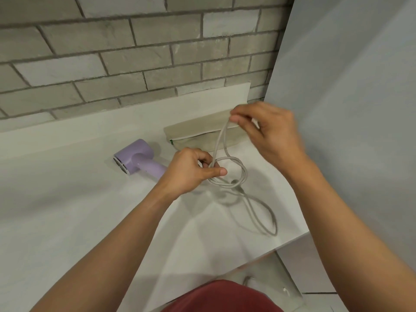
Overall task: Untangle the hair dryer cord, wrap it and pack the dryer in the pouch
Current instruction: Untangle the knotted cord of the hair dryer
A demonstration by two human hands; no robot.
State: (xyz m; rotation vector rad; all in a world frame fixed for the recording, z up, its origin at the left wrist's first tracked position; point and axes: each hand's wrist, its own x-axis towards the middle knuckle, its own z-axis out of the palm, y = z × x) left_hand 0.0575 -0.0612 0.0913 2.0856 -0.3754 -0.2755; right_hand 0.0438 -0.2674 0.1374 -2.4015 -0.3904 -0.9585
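Note:
A lilac hair dryer point(137, 159) lies on its side on the white counter point(67, 210), nozzle end toward the left. Its grey cord point(242, 174) forms a small coil in the air and a long loop trailing onto the counter toward the right edge. My left hand point(191, 170) pinches the coil between thumb and fingers. My right hand point(267, 129) is raised above it, holding a strand of the cord that runs down to the coil. A beige zip pouch point(195, 134) lies flat behind the hands, near the wall.
A grey brick wall point(135, 52) backs the counter and a pale panel point(349, 109) closes the right side. The counter's right edge point(299, 235) drops to a tiled floor. My red garment point(225, 298) shows at the bottom.

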